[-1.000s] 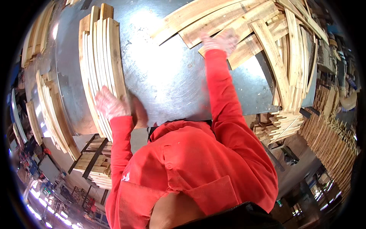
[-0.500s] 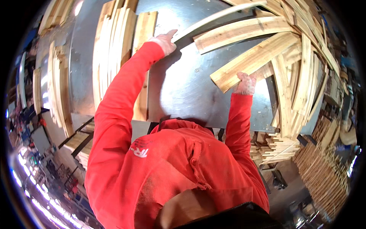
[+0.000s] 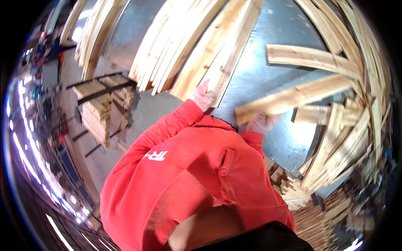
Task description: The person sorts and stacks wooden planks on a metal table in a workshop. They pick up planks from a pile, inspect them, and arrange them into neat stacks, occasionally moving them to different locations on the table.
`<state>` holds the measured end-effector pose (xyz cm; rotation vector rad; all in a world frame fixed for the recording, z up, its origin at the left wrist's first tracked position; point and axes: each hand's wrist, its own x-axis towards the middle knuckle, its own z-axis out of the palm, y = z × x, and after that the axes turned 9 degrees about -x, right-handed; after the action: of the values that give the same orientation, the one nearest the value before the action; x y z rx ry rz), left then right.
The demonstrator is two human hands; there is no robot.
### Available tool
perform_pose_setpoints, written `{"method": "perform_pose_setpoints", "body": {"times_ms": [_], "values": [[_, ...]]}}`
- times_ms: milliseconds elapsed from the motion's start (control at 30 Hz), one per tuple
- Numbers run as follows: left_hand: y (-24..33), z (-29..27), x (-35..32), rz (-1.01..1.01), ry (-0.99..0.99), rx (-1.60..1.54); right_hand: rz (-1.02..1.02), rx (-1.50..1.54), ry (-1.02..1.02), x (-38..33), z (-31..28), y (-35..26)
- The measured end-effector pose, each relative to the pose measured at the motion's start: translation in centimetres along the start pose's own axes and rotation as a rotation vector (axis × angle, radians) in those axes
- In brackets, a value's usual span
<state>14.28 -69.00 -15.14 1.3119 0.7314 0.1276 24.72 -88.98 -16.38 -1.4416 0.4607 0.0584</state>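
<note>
My left hand (image 3: 202,95), in a pale work glove, is closed around the near end of a wooden board (image 3: 229,58). That board lies slanted on the metal table, beside another flat board (image 3: 205,54). My right hand (image 3: 258,124), also gloved, grips the near left end of a second wooden board (image 3: 295,97) at its lower edge. Some of its fingers are smeared and partly under the board. The far end of this board rests against the pile at the right.
A row of stacked boards (image 3: 176,37) lies left of my left hand. To the right is a jumbled pile of boards (image 3: 335,146), with another board (image 3: 310,56) stretching from it across the metal table (image 3: 276,33). A rack of short wood pieces (image 3: 96,113) stands at left.
The view has swung round. My left hand has moved from the pale strip at the table's middle to the near end of a board beside the stack. My right hand stays at its board's end.
</note>
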Motion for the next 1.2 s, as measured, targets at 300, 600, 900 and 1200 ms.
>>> {"method": "perform_pose_setpoints", "body": {"times_ms": [300,600,900,1200], "values": [[2.6,1.4,-1.2,-0.149,0.09,0.759,-0.265,-0.563,-0.593,-1.7,4.9,0.6],[3.8,-2.9,1.4,0.051,0.151,1.272,-0.118,-0.429,-0.681,-0.2,10.9,2.7],[7.5,-8.0,3.1,-0.347,-0.016,0.968,-0.356,-0.607,-0.663,-4.7,14.3,4.9],[7.7,-9.4,3.2,0.166,0.182,1.561,-1.198,-1.347,-0.854,7.1,19.7,-4.4]]}}
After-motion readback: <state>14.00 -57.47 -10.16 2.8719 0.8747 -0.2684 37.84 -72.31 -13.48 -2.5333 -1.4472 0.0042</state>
